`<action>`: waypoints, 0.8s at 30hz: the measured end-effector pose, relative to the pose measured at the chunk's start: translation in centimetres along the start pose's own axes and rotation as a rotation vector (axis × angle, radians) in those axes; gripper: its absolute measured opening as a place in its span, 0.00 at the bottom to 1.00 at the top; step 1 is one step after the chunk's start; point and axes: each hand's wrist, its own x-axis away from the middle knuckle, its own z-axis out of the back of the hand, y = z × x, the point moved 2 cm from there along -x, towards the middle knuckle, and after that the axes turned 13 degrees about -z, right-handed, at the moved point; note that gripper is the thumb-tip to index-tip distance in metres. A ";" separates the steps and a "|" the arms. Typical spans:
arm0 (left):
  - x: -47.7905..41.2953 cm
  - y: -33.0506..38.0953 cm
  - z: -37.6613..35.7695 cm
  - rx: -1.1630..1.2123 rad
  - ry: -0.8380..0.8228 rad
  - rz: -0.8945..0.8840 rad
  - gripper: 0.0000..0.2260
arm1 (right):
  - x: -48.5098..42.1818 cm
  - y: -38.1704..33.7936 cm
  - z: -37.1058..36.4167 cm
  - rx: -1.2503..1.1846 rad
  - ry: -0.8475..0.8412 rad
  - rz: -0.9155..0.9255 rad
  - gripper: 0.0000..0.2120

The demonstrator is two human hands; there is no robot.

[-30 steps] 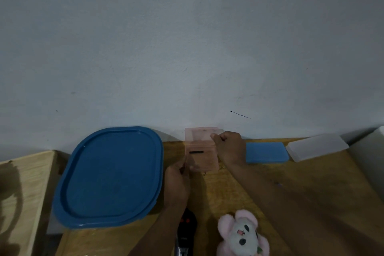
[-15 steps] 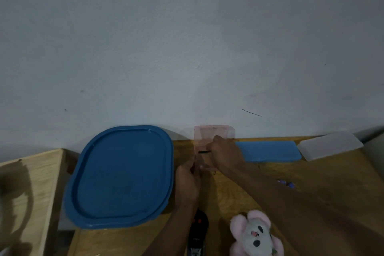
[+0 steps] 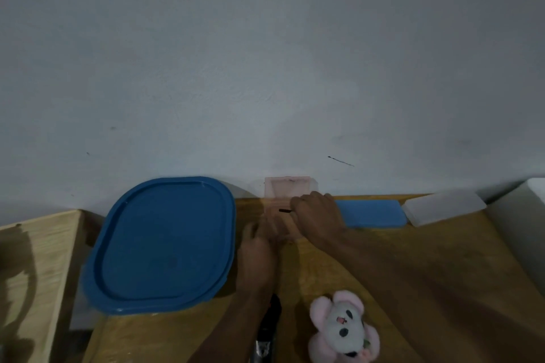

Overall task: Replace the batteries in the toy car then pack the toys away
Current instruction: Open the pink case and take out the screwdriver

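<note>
A small translucent pink box (image 3: 287,189) stands against the wall, and its raised back part shows above my hands. My left hand (image 3: 256,253) grips the box's near left side and is blurred. My right hand (image 3: 316,215) lies curled over the box's right front, fingertips next to a short dark line (image 3: 283,210). Anything inside the box is hidden. The black toy car (image 3: 269,324) lies under my left forearm at the near edge. A pink and white plush toy (image 3: 342,330) sits to the right of the car.
A big blue lid (image 3: 165,244) lies to the left of the box. A flat blue box (image 3: 371,214) and a white box (image 3: 442,207) lie along the wall on the right, beside a white container (image 3: 525,215). A wooden crate (image 3: 38,271) stands at far left.
My right hand slid from the pink box's back right corner forward over its front. My left hand stays at the box's near side, now blurred.
</note>
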 end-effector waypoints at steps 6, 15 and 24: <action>0.1 4.2 0.9 -0.438 -0.163 -0.389 0.19 | 3.3 4.7 2.7 -0.099 0.051 -0.046 0.09; 2.9 14.2 0.3 -0.687 -0.122 -0.514 0.18 | 11.6 12.7 7.3 -0.037 0.146 -0.097 0.09; 13.3 19.7 -6.5 -0.706 -0.117 -0.491 0.11 | 20.8 20.5 6.7 -0.028 0.073 -0.074 0.08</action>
